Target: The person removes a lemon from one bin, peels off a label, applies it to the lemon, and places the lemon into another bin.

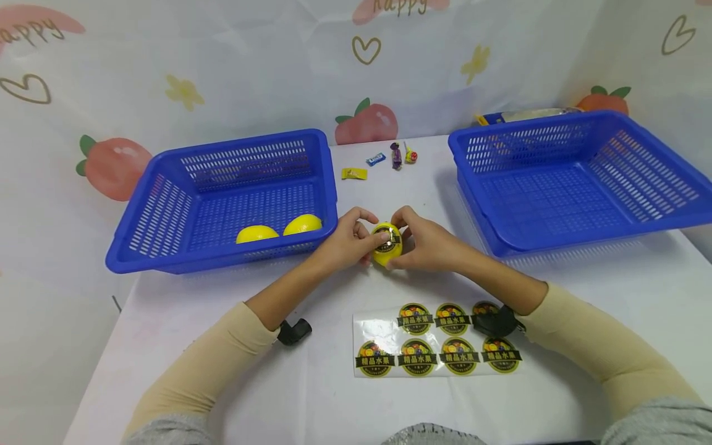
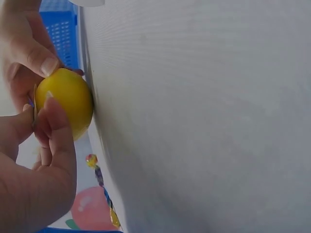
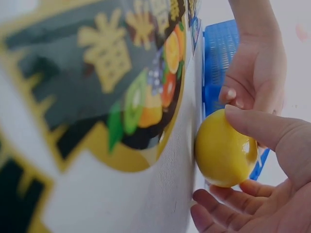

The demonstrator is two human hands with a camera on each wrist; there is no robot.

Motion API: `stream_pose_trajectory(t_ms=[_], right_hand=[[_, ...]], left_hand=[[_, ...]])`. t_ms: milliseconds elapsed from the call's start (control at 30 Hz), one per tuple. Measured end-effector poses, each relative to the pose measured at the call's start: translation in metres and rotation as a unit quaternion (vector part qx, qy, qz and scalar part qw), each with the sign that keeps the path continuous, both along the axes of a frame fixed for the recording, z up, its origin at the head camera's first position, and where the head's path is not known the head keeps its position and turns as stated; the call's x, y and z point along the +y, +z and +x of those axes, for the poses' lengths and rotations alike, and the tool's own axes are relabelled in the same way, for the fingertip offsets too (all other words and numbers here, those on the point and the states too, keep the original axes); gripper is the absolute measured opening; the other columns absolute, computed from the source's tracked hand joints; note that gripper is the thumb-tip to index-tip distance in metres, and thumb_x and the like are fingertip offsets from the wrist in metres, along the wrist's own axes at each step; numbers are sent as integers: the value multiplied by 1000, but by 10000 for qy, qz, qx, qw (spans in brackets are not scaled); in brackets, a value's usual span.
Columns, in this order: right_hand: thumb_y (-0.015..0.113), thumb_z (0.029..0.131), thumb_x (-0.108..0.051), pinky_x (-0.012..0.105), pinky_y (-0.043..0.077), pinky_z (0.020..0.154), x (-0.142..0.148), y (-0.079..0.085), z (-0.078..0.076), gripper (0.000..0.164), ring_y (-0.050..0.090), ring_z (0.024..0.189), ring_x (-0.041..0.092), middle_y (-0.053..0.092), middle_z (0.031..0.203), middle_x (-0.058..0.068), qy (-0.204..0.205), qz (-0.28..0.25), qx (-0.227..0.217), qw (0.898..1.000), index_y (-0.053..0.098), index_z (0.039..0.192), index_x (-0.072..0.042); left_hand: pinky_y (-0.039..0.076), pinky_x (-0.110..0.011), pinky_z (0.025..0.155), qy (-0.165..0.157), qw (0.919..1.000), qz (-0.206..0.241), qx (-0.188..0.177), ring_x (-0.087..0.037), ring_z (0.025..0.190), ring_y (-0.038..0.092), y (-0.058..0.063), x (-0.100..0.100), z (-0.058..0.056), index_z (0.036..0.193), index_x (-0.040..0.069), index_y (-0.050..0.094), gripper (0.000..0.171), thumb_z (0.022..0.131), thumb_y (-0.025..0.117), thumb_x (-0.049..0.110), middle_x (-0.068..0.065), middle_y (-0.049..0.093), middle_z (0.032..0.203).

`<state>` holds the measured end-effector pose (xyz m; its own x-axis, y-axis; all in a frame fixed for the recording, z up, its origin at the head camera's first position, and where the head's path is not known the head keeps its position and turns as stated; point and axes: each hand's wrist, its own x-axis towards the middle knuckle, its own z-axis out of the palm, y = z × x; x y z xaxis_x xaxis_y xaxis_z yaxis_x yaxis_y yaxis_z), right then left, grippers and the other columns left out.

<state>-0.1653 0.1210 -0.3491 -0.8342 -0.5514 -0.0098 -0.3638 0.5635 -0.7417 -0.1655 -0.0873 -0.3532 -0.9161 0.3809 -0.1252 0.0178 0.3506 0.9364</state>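
Observation:
A yellow lemon rests on the white table between the two hands. My right hand holds it from the right, its thumb and fingers curved around the fruit. A round black-and-gold fruit sticker lies against the lemon's upper side. My left hand pinches this sticker's edge, with the thumb over its face. In the left wrist view the sticker's thin edge stands out from the lemon beside the left thumb. The right wrist view shows the lemon between the right thumb and fingers.
Two lemons lie in the left blue basket; another blue basket stands at right. A sheet with several round stickers lies in front, partly under the right wrist's black device. Small wrapped candies lie at the back.

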Motion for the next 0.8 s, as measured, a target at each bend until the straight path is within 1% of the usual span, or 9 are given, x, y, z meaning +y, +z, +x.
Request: stream_pose_trajectory(t_ms=[100, 200, 300, 400, 500, 667, 767, 800], right_hand=[[89, 75, -16, 42, 52, 86, -1, 0, 0, 67, 61, 106, 29, 58, 122, 9, 8, -17, 4, 10000, 43, 123, -7], [89, 75, -16, 43, 51, 87, -1, 0, -1, 67, 61, 106, 28, 61, 119, 10, -9, 31, 1, 10000, 43, 123, -7], [89, 75, -17, 43, 49, 88, 0, -2, -1, 66, 61, 104, 28, 63, 115, 12, -34, 99, 9, 9999, 44, 122, -6], [87, 76, -15, 46, 47, 92, 2, -3, -1, 64, 61, 105, 29, 64, 112, 15, -28, 147, 19, 9999, 44, 122, -5], [87, 77, -17, 45, 47, 93, 4, -4, 1, 61, 61, 106, 28, 65, 113, 13, 21, 217, -22, 9998, 46, 122, -5], [87, 78, -26, 42, 47, 86, 8, -1, 2, 58, 61, 102, 25, 66, 111, 9, 296, 272, -70, 9992, 52, 120, -7], [86, 79, -31, 43, 49, 89, 11, 0, 0, 58, 61, 103, 24, 66, 110, 7, 453, 229, -216, 9985, 54, 121, -6], [85, 81, -31, 44, 49, 91, 12, 1, -1, 57, 61, 104, 24, 66, 110, 7, 502, 195, -298, 9981, 54, 122, -6]], left_hand=[[53, -27, 58, -42, 9999, 64, -140, -20, 58, 61, 1, -2, 0, 126, 1, 46, 36, 98, 66, 12, -12, 59, 76], [55, -28, 64, -87, 9991, -127, -406, -21, 65, 64, 1, -6, 0, 130, 3, 44, 37, 99, 63, 11, -14, 60, 84], [55, -29, 67, -180, 9976, -354, -562, -22, 71, 65, 1, -9, 1, 134, 5, 40, 41, 100, 62, 12, -15, 61, 89], [55, -29, 67, -316, 9972, -455, -509, -23, 73, 63, 1, -10, 1, 136, 6, 39, 44, 100, 63, 16, -15, 61, 89], [53, -28, 64, -475, 9968, -534, -354, -22, 70, 60, 0, -10, 2, 137, 7, 42, 45, 100, 65, 19, -13, 59, 87], [48, -27, 57, -653, 9945, -791, -200, -23, 63, 58, 0, -11, 6, 138, 11, 48, 45, 99, 65, 25, -13, 61, 79], [49, -29, 56, -708, 9936, -867, -175, -23, 62, 59, 1, -11, 8, 139, 13, 49, 44, 101, 63, 30, -13, 65, 76], [50, -30, 57, -718, 9936, -851, -195, -23, 62, 60, 2, -11, 8, 139, 13, 49, 44, 101, 62, 31, -13, 66, 76]])
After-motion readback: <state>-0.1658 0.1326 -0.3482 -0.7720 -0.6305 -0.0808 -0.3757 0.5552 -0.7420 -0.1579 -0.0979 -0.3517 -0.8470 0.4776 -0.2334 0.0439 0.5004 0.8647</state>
